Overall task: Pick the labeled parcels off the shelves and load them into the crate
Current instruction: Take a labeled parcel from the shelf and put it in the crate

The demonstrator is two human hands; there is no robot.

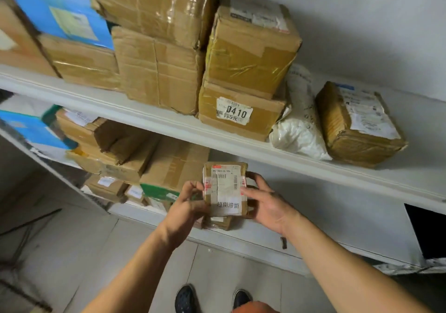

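A small brown taped parcel [225,188] with a white shipping label and a strip of printed characters is held up in front of the lower shelf. My left hand [187,206] grips its left edge with curled fingers. My right hand [266,202] holds its right edge, thumb on the label and fingers behind. Another small parcel [218,223] lies on the lower shelf just beneath it. No crate is in view.
The upper white shelf [144,109] carries stacked cardboard boxes, one labelled 0410 [235,112], a white poly bag [299,121] and a labelled brown parcel [359,124]. More boxes [144,158] fill the lower shelf's left. Tiled floor and my shoes [185,298] are below.
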